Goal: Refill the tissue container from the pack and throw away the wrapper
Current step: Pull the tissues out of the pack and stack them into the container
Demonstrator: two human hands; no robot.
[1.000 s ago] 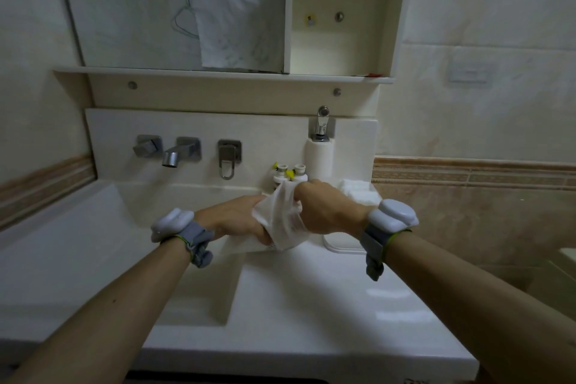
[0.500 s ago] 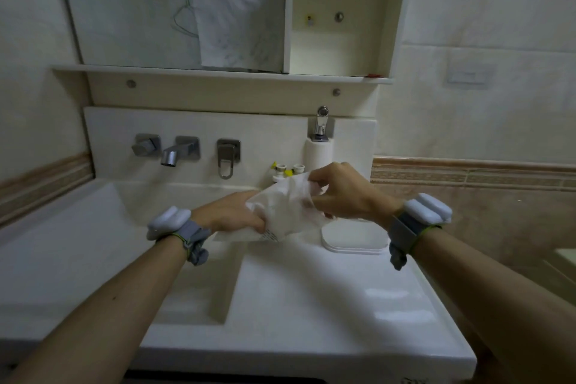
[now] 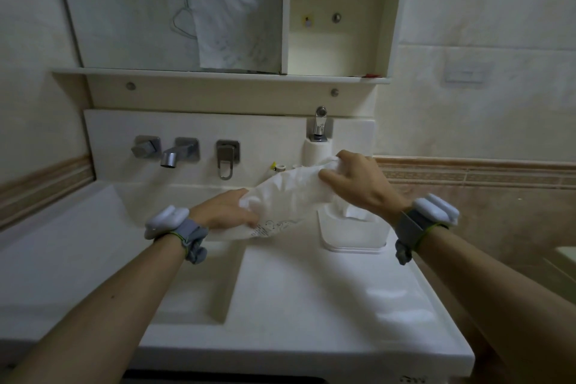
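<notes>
Stretching between both hands, the wrapper (image 3: 290, 196) is hanging in the air over the counter (image 3: 311, 305), just left of the container (image 3: 352, 232). It is running on a slant, low at the left and high at the right, with small print showing on its lower left part.

The left hand (image 3: 224, 212) is gripping the wrapper's lower end, its fingers curling round the bunched plastic. The right hand (image 3: 358, 184) is holding the upper end: the thumb is pressing on the near side and the other fingers are closing over the top, with crumpled film poking out above the knuckles. Whether any tissues are lying inside the wrapper cannot be told.

The container is sitting on the counter at the right, against the back ledge, partly hidden behind the right wrist. A tuft of tissue (image 3: 355, 212) is sticking up from its top.

Each wrist is wearing a grey band with a white block on it. Behind the hands, the tap (image 3: 174, 154) is jutting out over the sink (image 3: 193, 296), and a paper roll (image 3: 314, 151) is standing under a chrome fitting. Two small bottles (image 3: 280, 168) are peeking over the wrapper's top edge.
</notes>
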